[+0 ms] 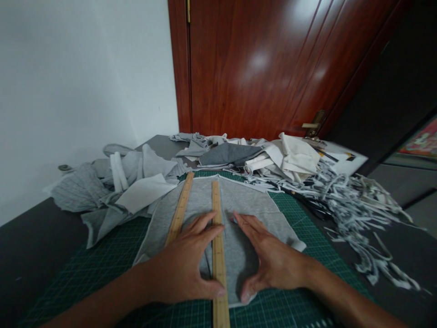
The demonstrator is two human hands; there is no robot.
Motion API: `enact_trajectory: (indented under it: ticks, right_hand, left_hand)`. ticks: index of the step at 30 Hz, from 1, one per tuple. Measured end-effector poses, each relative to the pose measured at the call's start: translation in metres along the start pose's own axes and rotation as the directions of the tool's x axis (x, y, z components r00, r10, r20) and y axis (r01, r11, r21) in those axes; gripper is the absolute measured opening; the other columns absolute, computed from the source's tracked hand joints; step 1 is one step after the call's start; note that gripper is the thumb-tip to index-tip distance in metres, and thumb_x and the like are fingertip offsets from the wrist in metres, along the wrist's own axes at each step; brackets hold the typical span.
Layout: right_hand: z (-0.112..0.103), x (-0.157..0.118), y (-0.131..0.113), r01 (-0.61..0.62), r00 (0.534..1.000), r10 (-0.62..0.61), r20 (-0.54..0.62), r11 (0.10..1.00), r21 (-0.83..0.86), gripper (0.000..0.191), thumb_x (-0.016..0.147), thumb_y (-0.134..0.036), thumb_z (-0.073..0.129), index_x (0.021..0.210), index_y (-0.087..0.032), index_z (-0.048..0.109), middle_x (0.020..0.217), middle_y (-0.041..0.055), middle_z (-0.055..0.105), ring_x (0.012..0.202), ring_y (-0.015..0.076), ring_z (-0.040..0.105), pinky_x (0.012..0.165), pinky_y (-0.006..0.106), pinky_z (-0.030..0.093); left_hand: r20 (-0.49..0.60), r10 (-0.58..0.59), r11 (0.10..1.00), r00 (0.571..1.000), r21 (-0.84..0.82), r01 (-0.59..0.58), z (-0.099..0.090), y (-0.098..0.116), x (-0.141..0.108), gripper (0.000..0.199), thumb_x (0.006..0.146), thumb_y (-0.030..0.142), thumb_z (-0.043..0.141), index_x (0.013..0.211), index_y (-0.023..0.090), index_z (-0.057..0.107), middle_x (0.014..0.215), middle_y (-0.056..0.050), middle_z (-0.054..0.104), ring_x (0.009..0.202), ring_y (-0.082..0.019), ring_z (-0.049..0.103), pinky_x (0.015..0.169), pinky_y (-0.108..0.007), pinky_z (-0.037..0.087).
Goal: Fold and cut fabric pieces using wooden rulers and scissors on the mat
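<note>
A piece of light grey knit fabric lies spread on a green cutting mat. Two wooden rulers rest on it lengthwise: one on the left and another near the middle. My left hand reaches over the fabric with fingers apart, its thumb and fingertips touching the middle ruler. To the right of that ruler, my right hand rests on the fabric, thumb and fingers spread. A small pale spot shows by its index fingertip, too small to name.
Grey fabric scraps are heaped at the left. White and dark grey cloth pieces lie behind the mat. Tangled thin fabric strips cover the table on the right. A wooden door and white wall stand behind.
</note>
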State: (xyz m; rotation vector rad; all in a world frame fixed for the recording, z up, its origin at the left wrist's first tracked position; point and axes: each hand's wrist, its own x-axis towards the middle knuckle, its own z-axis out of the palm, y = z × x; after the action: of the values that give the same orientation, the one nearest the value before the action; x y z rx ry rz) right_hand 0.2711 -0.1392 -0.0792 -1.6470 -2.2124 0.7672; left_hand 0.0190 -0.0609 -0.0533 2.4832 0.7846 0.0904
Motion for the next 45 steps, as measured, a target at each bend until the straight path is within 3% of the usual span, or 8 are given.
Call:
enact_trajectory:
  ticks: [13, 20, 29, 31, 34, 36, 40, 45]
  right_hand:
    - [0.006, -0.001, 0.006, 0.018, 1.0, -0.017, -0.021, 1.0, 0.015, 0.162, 0.056, -0.069, 0.098, 0.173, -0.014, 0.001, 0.179, 0.0254, 0.013, 0.163, 0.0478, 0.012, 0.13, 0.068, 0.012]
    - [0.004, 0.0, 0.002, 0.004, 1.0, -0.003, -0.022, 1.0, 0.015, 0.165, 0.053, -0.073, 0.096, 0.172, -0.007, 0.003, 0.178, 0.028, 0.015, 0.164, 0.0454, 0.013, 0.132, 0.063, 0.011]
    - [0.005, -0.002, 0.005, 0.032, 0.999, -0.031, -0.035, 0.999, 0.03, 0.163, 0.054, -0.073, 0.097, 0.172, -0.005, 0.007, 0.176, 0.0298, 0.019, 0.162, 0.0471, 0.018, 0.131, 0.064, 0.016]
    - [0.005, -0.002, 0.009, 0.102, 0.992, -0.098, -0.081, 0.993, 0.051, 0.145, 0.067, -0.07, 0.092, 0.172, -0.009, 0.014, 0.175, 0.0273, 0.025, 0.161, 0.0459, 0.023, 0.13, 0.066, 0.021]
    - [0.005, -0.001, 0.014, 0.193, 0.954, -0.158, -0.255, 0.974, 0.117, 0.083, 0.1, -0.055, 0.069, 0.167, -0.019, 0.038, 0.165, 0.0214, 0.049, 0.151, 0.0391, 0.045, 0.125, 0.064, 0.034]
    - [0.004, 0.002, 0.013, 0.192, 0.921, -0.114, -0.373, 0.965, 0.179, 0.051, 0.109, -0.045, 0.055, 0.156, -0.024, 0.057, 0.146, 0.0167, 0.068, 0.136, 0.0346, 0.062, 0.118, 0.059, 0.045]
    - [0.003, 0.01, 0.002, 0.093, 0.871, 0.118, -0.478, 0.914, 0.395, 0.036, 0.106, -0.047, 0.059, 0.123, -0.025, 0.081, 0.101, 0.0082, 0.083, 0.086, 0.0259, 0.075, 0.08, 0.042, 0.061]
    - [0.019, 0.022, -0.016, 0.094, 0.871, 0.298, -0.391, 0.681, 0.726, 0.039, 0.091, -0.054, 0.077, 0.108, -0.02, 0.081, 0.076, 0.0021, 0.076, 0.049, 0.0106, 0.053, 0.044, 0.022, 0.04]
  left_hand:
    - [0.06, -0.041, 0.998, 0.997, 0.048, 0.038, -0.001, 0.015, -0.002, 0.113, 0.065, 0.062, 0.091, 0.159, 0.017, 0.049, 0.177, -0.02, 0.019, 0.163, -0.042, 0.018, 0.13, -0.06, 0.023]
    - [0.011, -0.014, 1.0, 1.0, 0.02, 0.014, 0.004, 0.016, -0.001, 0.107, 0.064, 0.062, 0.091, 0.155, 0.019, 0.054, 0.175, -0.018, 0.027, 0.16, -0.044, 0.028, 0.129, -0.063, 0.027]
    - [-0.044, -0.005, 1.0, 0.999, 0.005, 0.006, 0.013, 0.007, 0.001, 0.126, 0.056, 0.06, 0.095, 0.162, 0.02, 0.042, 0.175, -0.017, 0.029, 0.158, -0.045, 0.031, 0.13, -0.063, 0.025]
    - [-0.042, -0.004, 1.0, 0.999, 0.014, 0.004, 0.013, 0.005, 0.001, 0.125, 0.055, 0.061, 0.094, 0.161, 0.018, 0.044, 0.174, -0.018, 0.03, 0.158, -0.045, 0.032, 0.13, -0.063, 0.025]
    - [-0.047, 0.009, 1.0, 0.999, 0.007, -0.009, 0.012, 0.004, 0.002, 0.123, 0.056, 0.063, 0.093, 0.161, 0.018, 0.045, 0.173, -0.018, 0.033, 0.156, -0.046, 0.035, 0.129, -0.063, 0.027]
    - [-0.052, 0.017, 1.0, 0.998, 0.005, -0.016, 0.013, 0.002, 0.003, 0.123, 0.055, 0.063, 0.093, 0.16, 0.02, 0.046, 0.172, -0.017, 0.035, 0.155, -0.046, 0.036, 0.128, -0.063, 0.03]
    - [-0.088, 0.04, 0.999, 0.995, 0.004, -0.04, 0.017, -0.003, 0.004, 0.123, 0.052, 0.062, 0.094, 0.159, 0.023, 0.048, 0.171, -0.015, 0.037, 0.153, -0.046, 0.039, 0.126, -0.062, 0.033]
    - [-0.07, 0.038, 0.999, 0.997, 0.027, -0.036, 0.021, -0.009, 0.004, 0.123, 0.052, 0.062, 0.095, 0.159, 0.022, 0.049, 0.173, -0.014, 0.034, 0.155, -0.045, 0.036, 0.128, -0.06, 0.032]
